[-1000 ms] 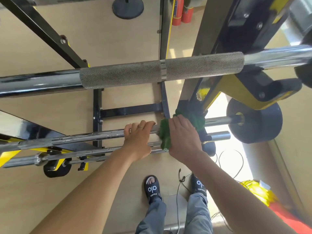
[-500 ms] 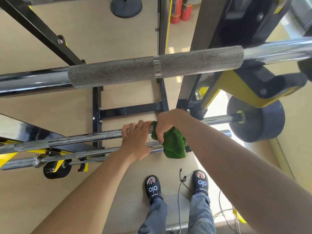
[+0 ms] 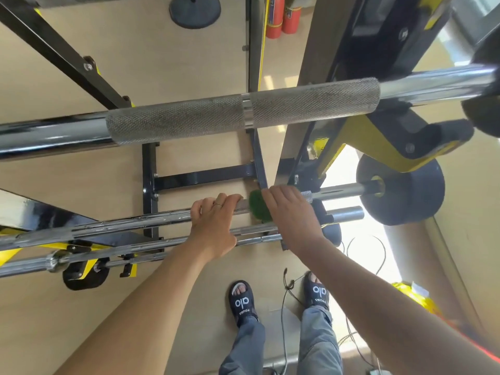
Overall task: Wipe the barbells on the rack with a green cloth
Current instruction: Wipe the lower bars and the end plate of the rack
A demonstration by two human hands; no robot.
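Note:
A chrome middle barbell (image 3: 121,226) lies across the rack below a thick knurled top barbell (image 3: 238,117). My left hand (image 3: 213,226) grips the middle barbell, fingers curled over it. Right beside it, my right hand (image 3: 292,215) wraps the green cloth (image 3: 259,205) around the same bar; only a green edge shows left of the hand. A lower barbell (image 3: 151,246) runs just beneath. The middle bar's right end carries a black weight plate (image 3: 405,190).
The black and yellow rack frame (image 3: 365,142) stands at right and a black crossbar (image 3: 203,176) behind the bars. Two red extinguishers (image 3: 281,17) stand far back. Cables (image 3: 362,247) trail on the floor by my sandalled feet (image 3: 243,301).
My right hand turned back over the bar with the cloth: half a second ago the cloth hung below the bar, now it is wrapped under the palm. My left hand kept its grip.

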